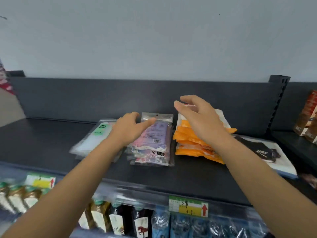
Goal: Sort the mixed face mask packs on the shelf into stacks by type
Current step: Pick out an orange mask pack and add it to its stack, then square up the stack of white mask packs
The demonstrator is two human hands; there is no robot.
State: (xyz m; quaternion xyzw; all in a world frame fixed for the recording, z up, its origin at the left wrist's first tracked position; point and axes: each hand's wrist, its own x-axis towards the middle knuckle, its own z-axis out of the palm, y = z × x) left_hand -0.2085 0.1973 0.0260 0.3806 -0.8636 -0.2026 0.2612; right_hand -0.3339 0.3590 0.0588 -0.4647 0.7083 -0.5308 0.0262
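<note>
Much of the orange stack (187, 135) hides behind the right hand (197, 117).

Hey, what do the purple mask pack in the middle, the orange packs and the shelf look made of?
Purple mask pack: likely clear glossy plastic film; the masks show through and its top strip glints.
Orange packs: shiny plastic film too, judging by the wrinkles and highlights.
Shelf: probably painted metal, dark grey and matte, in thin rigid panels.
</note>
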